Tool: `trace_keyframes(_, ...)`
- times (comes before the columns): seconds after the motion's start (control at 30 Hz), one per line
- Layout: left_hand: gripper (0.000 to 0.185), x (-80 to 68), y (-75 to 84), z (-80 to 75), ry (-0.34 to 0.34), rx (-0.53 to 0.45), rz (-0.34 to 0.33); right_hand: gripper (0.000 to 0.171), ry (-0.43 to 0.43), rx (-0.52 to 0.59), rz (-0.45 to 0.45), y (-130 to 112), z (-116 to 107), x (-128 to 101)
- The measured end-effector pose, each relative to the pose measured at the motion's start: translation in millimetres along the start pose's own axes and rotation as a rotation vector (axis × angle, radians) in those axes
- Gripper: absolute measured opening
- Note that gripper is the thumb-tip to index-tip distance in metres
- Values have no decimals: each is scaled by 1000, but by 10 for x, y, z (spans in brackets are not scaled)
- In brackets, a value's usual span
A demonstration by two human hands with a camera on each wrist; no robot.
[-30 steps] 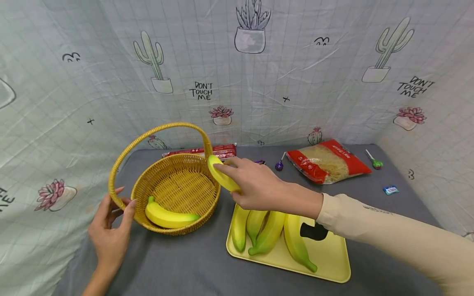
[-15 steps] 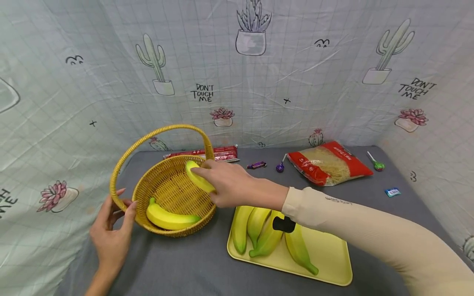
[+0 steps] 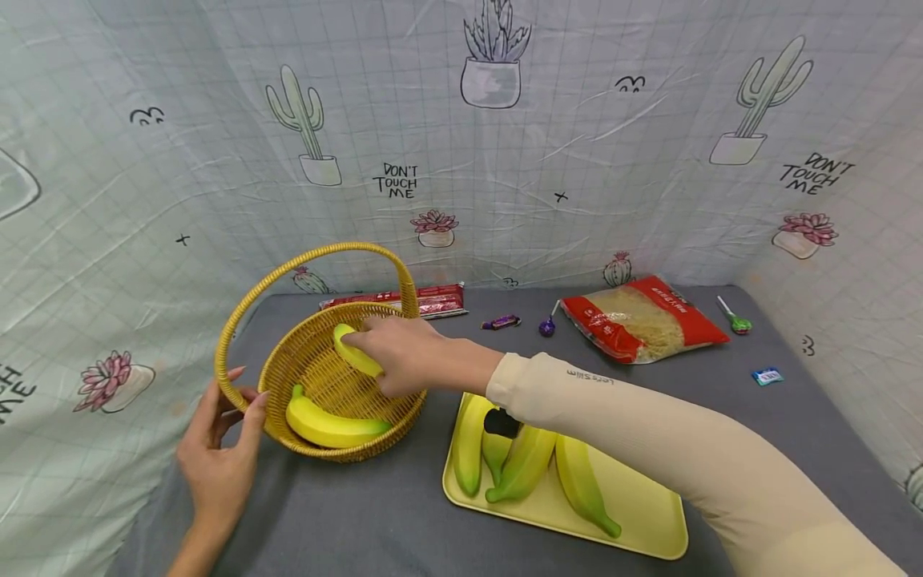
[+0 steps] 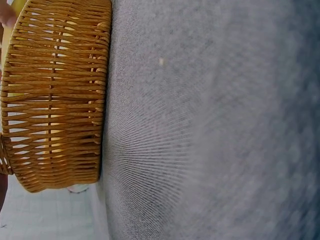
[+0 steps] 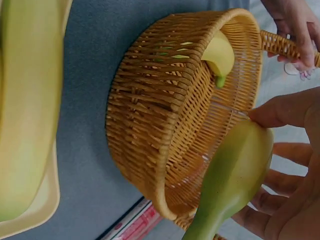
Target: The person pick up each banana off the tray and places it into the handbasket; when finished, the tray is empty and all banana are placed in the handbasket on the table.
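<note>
In the head view, my left hand [image 3: 219,453] grips the foot of the looped handle [image 3: 248,300] on a yellow wicker basket [image 3: 317,365]. One banana [image 3: 335,425] lies inside along the near wall. Above the basket's opening, my right hand [image 3: 411,353] holds a second banana [image 3: 358,353], tilted. The right wrist view shows thumb and fingers at the thick end of this banana [image 5: 240,167], its greenish stem pointing down-left. Only the basket's outer side [image 4: 55,100] shows well in the left wrist view. Several bananas [image 3: 469,449] lie on a pale yellow tray [image 3: 649,529] under the right forearm.
Behind the basket lies a red packet [image 3: 443,300]. Along the back are a small purple-wrapped sweet [image 3: 501,322], a purple lollipop [image 3: 547,328], a red bag of yellowish food [image 3: 645,320] and a green lollipop [image 3: 739,324]. A small blue packet [image 3: 767,376] lies at the right.
My right hand has moved left with its banana, from beside the basket's right rim to over its opening. My left hand has stayed on the handle.
</note>
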State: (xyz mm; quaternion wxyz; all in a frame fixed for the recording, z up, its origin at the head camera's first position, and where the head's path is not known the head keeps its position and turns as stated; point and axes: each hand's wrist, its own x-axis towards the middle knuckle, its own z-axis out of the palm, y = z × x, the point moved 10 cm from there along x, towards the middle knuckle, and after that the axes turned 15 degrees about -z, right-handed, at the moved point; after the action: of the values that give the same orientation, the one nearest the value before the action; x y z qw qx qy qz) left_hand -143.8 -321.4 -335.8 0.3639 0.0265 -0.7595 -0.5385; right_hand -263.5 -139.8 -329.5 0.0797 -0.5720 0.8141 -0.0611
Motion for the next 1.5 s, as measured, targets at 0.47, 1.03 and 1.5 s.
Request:
trace_keyframes(0.47,42,-3,49,7,5,12,-2,76,-155,-9,-44,-252,394,487)
trace_keyframes(1.03,42,-6,54,-10,20,51,-19,73,-120,-6,14,-298,640,679)
trace_keyframes(1.5,44,-9,24,-13,4,21,0,61,-95,45,61,-228,794,668)
